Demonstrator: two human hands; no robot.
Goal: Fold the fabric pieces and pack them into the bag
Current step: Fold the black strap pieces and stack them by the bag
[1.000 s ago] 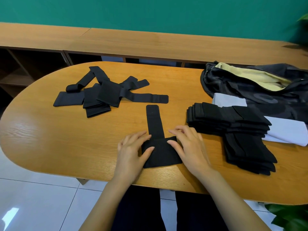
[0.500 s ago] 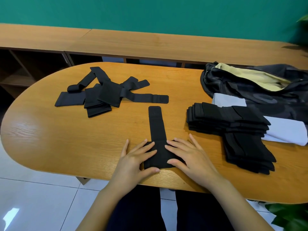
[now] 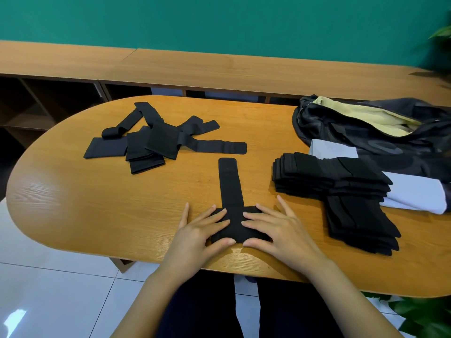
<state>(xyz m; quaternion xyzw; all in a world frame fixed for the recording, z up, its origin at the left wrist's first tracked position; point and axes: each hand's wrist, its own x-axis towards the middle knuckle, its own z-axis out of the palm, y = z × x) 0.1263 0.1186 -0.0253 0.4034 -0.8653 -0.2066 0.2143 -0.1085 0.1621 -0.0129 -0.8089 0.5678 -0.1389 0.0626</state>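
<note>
Both flaps now lie folded in; the left hand and right hand press flat on the black fabric piece (grip released, fingers straight).

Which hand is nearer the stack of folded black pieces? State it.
Right. The right hand presses the T-shaped piece just left of the folded stack; the left hand presses that piece's other side.

Since a second ago both the left hand and right hand have flattened, fingers spread, onto the black fabric piece (its folded base now narrower), its strap pointing straight away.
</note>
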